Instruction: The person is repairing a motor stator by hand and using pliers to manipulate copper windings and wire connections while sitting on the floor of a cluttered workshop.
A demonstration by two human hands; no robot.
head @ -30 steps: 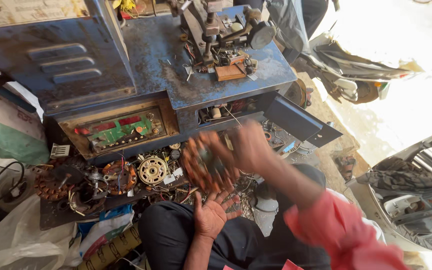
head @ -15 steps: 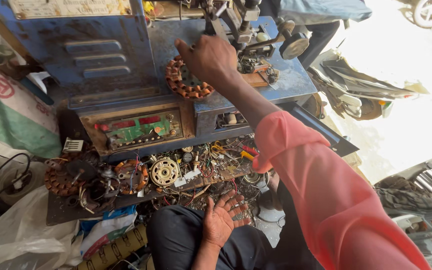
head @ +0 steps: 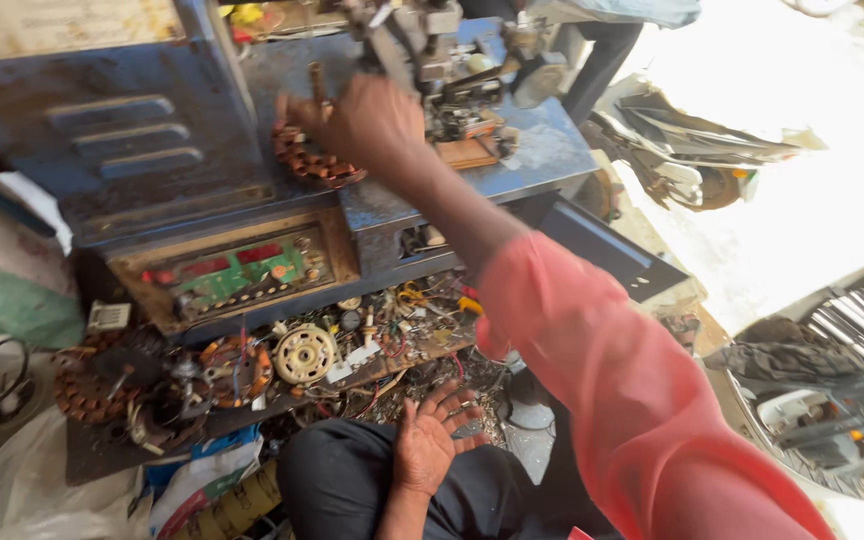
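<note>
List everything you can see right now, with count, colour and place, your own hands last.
Copper coil ring: one, copper-brown, on the blue bench top, under the right hand.
Blue metal bench: one, blue and rusty, upper centre.
Winding machine: one, grey metal, back of the bench.
Circuit board: one, green and red, in the open wooden compartment.
Cream wheel: one, cream, on the low tray among wires.
Other coil rings: several, copper-orange, left on the tray.
Right hand: pink sleeve, on the coil ring.
Left hand: open, palm up, over the lap.
</note>
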